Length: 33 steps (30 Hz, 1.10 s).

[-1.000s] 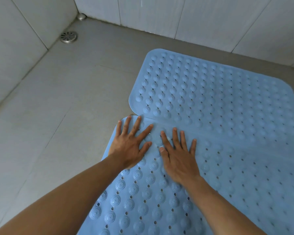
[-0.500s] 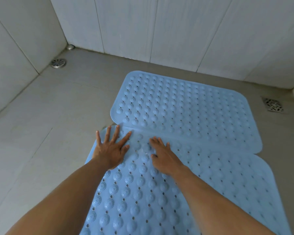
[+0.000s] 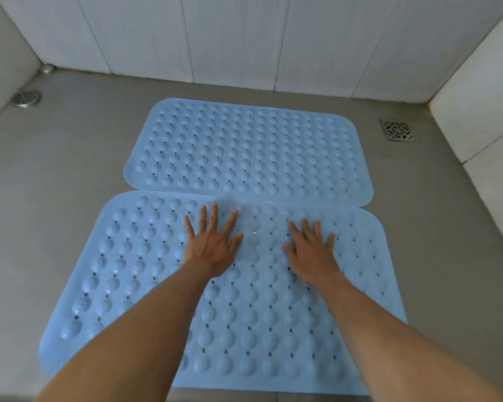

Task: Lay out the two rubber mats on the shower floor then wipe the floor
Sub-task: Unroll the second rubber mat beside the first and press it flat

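Observation:
Two light-blue rubber mats with bumps and small holes lie flat on the grey shower floor (image 3: 58,181). The far mat (image 3: 250,149) lies near the back wall. The near mat (image 3: 134,274) lies in front of it, its far edge slightly over the far mat's near edge. My left hand (image 3: 212,242) rests palm down on the near mat, fingers spread, close to that far edge. My right hand (image 3: 312,250) presses flat on the same mat a little to the right. Neither hand holds anything.
A round metal drain (image 3: 26,99) sits in the floor at the far left corner, a square patterned drain (image 3: 398,130) at the far right. White tiled walls (image 3: 244,39) close the back and both sides. Bare grey floor lies left and right of the mats.
My hands slid rightward along the near mat's far edge and spread apart. The view swung so both mats and the right drain now show.

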Available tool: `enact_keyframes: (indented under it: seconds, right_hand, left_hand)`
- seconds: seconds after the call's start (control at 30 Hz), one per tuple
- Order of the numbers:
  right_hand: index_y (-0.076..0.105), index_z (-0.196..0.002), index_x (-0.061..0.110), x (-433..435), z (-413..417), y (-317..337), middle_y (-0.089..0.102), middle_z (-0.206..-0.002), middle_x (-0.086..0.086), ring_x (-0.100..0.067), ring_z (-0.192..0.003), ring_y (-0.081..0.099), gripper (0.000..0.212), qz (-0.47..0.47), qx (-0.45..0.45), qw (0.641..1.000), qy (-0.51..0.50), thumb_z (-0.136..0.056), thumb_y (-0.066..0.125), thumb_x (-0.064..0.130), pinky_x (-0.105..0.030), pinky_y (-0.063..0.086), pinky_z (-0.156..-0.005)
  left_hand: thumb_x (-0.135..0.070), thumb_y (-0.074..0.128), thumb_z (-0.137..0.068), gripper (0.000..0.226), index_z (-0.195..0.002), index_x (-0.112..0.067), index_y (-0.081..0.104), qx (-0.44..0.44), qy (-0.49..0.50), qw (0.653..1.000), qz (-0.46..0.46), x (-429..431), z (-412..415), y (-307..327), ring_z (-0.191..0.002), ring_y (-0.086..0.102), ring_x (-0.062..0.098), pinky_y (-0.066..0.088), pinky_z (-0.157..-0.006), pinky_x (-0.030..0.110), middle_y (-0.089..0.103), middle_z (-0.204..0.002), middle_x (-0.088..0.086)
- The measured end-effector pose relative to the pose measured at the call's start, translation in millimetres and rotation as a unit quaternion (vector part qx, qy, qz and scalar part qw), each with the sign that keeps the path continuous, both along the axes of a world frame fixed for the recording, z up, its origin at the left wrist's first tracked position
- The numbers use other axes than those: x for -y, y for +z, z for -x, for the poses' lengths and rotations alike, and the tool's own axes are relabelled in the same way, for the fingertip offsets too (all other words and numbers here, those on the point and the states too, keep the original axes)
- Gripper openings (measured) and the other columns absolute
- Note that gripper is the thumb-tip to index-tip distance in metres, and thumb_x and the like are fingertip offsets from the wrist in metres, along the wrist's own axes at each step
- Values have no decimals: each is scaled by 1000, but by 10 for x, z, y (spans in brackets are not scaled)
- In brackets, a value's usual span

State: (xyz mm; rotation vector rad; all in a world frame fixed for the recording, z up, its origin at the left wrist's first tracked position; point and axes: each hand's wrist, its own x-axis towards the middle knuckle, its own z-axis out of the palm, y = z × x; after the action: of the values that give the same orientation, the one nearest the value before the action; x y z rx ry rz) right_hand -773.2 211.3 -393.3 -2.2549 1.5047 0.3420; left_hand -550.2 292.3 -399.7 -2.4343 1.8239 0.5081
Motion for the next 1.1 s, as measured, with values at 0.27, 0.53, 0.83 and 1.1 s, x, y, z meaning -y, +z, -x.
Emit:
enact_keyframes:
  seconds: [0.27, 0.53, 0.83, 1.1]
  right_hand:
    - [-1, -160, 27, 216, 488, -164, -9, -167, -5, -27, -152, -17, 68, 46, 5, 999, -24, -101, 13, 59, -60, -11, -118]
    - [-21, -154, 37, 332, 446, -314, -23, -165, -1, -28, -151, -20, 74, 89, -15, 994, -65, -92, 2, 72, -63, -12, -116]
    - [-24, -152, 38, 389, 453, -303, -24, -164, -4, -29, -151, -22, 75, 71, -20, 996, -57, -94, 7, 73, -63, -12, -117]
    - [-20, -153, 40, 464, 505, -221, -30, -162, 1, -25, -147, -30, 69, 6, 0, 999, -48, -97, 9, 68, -59, -22, -113]
  left_hand:
    - [-71, 4, -95, 64, -152, -48, -15, -3, -28, 999, 16, 371, 696, -164, -148, -26, 38, -12, -111, 73, -24, -164, 3]
    - [-80, 4, -89, 71, -149, -51, -21, 18, 17, 999, 30, 418, 781, -227, -147, -25, 40, -12, -109, 73, -22, -165, -1]
    - [-83, 5, -86, 76, -149, -51, -22, 24, 29, 999, 14, 475, 797, -188, -148, -25, 39, -11, -109, 74, -20, -165, -1]
    - [-85, 3, -85, 76, -149, -51, -22, 20, 23, 1000, -5, 471, 777, -157, -147, -26, 39, -11, -108, 75, -22, -165, -1]
